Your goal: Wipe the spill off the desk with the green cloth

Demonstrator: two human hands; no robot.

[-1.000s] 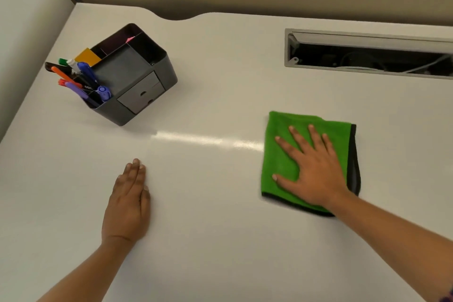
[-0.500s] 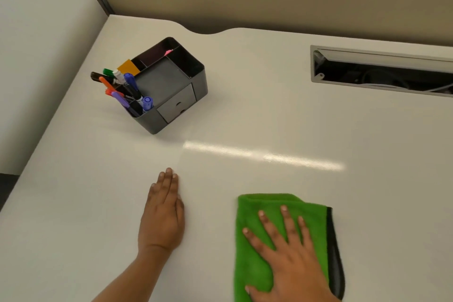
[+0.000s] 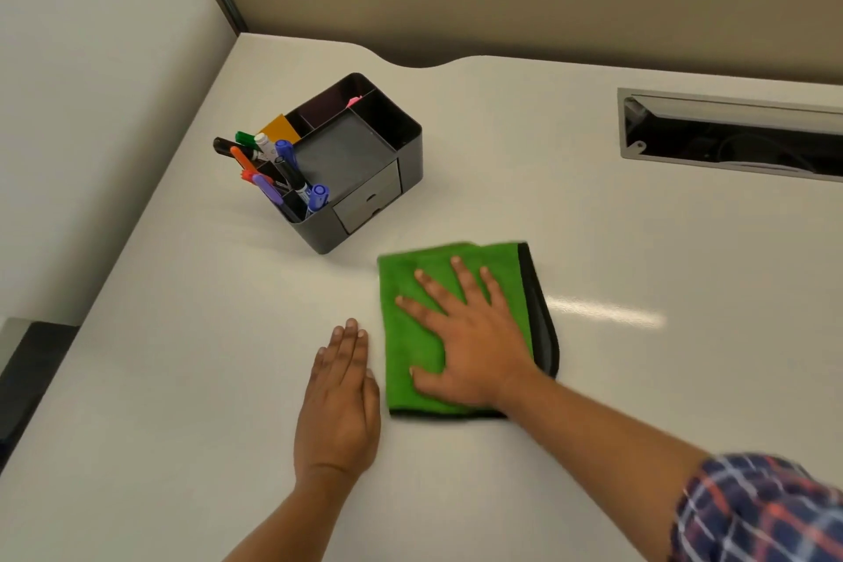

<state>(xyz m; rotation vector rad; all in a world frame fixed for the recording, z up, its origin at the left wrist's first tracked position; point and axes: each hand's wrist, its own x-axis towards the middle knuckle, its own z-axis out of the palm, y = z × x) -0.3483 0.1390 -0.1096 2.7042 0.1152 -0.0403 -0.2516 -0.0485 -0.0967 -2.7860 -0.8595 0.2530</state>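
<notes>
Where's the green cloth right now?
In the head view the cloth lies flat mid-desk under the spread right hand, just right of the left hand and in front of the organizer.

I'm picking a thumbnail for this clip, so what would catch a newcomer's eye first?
The bright green cloth at the centre of the pale desk, pressed flat under the spread right hand. The left hand lies flat just beside it. Behind them stands a black organizer with coloured markers sticking out.
</notes>
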